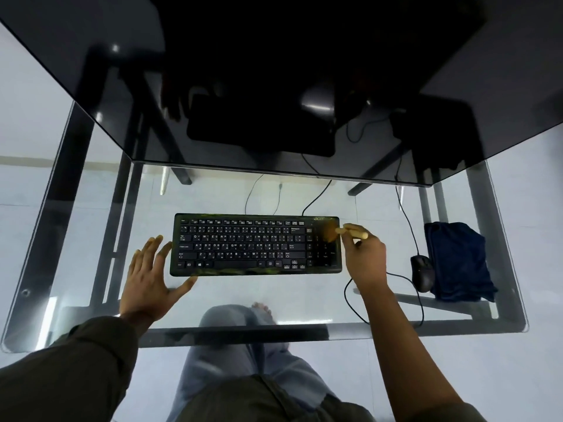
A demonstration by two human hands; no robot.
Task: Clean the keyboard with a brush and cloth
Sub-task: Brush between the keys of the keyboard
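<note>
Clear glass forms the desk top (76,269) on which a black Acer keyboard (256,244) lies square to the person seated before it, its cable (316,196) running off the far edge toward a dark upper shelf (274,71). The right hand (364,254) pinches a pale wooden-handled brush (350,231) between thumb and fingertips, the other fingers curled in; the handle points right and the blurred tan bristles sit over the top-right corner of the keyboard, above the number pad. Whether the bristles touch the keys cannot be told through the blur. The left hand (152,275) rests open at the keyboard's left end, fingers spread and extended, the thumb reaching along the near edge of the case at its front-left corner; the fingertips lie just beside the left side of the board. A dark sleeve (76,360) covers the left forearm, while the right forearm is bare. A folded dark blue cloth (460,263) lies on the glass at the right, well apart from the keyboard and untouched, with a black wired mouse (423,272) just beside its left edge. The mouse cord (353,303) loops over the glass near the right wrist. Through the transparent top, grey-blue trousers (231,345) and a bare foot (262,309) show below, with the black metal frame of the desk and a pale tiled floor (30,193).
</note>
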